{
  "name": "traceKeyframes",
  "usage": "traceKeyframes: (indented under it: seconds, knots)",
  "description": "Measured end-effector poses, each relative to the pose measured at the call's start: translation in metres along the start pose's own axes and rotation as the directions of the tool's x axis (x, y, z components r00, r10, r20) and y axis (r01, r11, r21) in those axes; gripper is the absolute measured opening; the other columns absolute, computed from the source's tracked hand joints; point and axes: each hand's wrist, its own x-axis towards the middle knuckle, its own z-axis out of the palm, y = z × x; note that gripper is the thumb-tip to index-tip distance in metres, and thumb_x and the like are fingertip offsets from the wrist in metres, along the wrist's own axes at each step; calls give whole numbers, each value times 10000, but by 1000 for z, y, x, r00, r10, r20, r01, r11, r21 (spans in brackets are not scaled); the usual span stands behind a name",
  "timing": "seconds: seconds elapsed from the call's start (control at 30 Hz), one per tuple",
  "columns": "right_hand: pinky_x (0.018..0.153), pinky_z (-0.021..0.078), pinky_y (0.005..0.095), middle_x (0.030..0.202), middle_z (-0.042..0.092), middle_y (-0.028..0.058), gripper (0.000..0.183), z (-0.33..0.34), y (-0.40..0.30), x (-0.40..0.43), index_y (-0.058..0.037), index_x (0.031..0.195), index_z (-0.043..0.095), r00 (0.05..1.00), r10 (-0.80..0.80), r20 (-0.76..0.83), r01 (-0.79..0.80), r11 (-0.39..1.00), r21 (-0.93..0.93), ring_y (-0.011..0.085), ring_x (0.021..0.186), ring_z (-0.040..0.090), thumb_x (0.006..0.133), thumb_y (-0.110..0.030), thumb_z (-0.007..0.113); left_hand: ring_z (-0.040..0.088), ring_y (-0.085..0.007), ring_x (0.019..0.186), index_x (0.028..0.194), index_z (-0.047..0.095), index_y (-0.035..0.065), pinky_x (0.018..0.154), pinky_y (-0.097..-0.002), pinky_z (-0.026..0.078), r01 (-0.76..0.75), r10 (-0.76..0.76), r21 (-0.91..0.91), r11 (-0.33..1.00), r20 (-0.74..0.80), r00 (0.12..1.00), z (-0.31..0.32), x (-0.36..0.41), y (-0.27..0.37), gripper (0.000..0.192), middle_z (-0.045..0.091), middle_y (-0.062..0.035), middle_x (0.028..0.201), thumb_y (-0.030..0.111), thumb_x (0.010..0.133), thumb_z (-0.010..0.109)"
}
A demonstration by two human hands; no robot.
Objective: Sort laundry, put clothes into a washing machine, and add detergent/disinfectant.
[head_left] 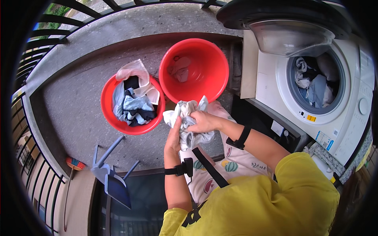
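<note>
A bunched white garment [189, 137] is held between my two hands, just in front of the near rim of a large red plastic basin [206, 70]. My left hand [174, 134] grips its left side, thumb up. My right hand [203, 121] grips it from the right, its fingertips hidden in the folds. Pale crumpled cloth [180, 69] lies inside the large basin. To its left, a smaller red basin [133, 132] holds light blue and dark clothes [137, 103], with a sheer pinkish-white cloth [137, 72] hanging over its rim.
At the right stands a front-loading washing machine [264, 85], its door [292, 38] raised and laundry [317, 88] in the drum. A blue plastic chair [110, 177] and a broom [75, 163] are at the lower left. Black railings [44, 41] edge the balcony.
</note>
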Motion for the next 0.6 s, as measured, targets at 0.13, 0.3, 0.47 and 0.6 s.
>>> traceKeyframes:
  seconds: [0.13, 0.3, 0.47, 0.6]
  knots:
    - [810, 473, 266, 939, 661, 79, 315, -33, 6, 4, 3, 1034, 642, 957, 24, 288, -90, 971, 220, 135, 867, 602, 782, -184, 661, 666, -223, 871, 1176, 561, 20, 755, -357, 555, -87, 69, -178, 980, -105, 992, -7, 18, -13, 379, 662, -119, 1024, 259, 883, 601]
    - [776, 499, 281, 972, 688, 84, 231, -100, 82, 61, -25, 1013, 649, 974, -4, -228, 104, 897, 429, 143, 870, 647, 808, -129, 652, 653, -256, 934, 1199, 552, -14, 800, -376, 546, -229, 177, -197, 953, -248, 952, -36, 22, -16, 451, 647, -131, 1081, 245, 836, 619]
    - [856, 469, 485, 1046, 646, 212, 305, -157, 161, 150, -45, 1078, 591, 681, 126, -721, -305, 944, -123, 415, 996, 596, 838, -230, 555, 631, -238, 979, 1280, 489, -2, 816, -357, 530, -426, 382, 6, 904, -459, 803, -59, 23, -34, 446, 603, -118, 1153, 181, 876, 537]
    - [845, 484, 484, 1031, 638, 223, 333, -146, 190, 235, -36, 1131, 534, 803, 85, -590, -396, 816, -420, 411, 980, 598, 805, -98, 565, 597, -214, 1018, 1303, 464, -15, 849, -331, 493, -425, 470, 207, 881, -489, 735, -97, 16, -52, 489, 571, -103, 1188, 97, 831, 524]
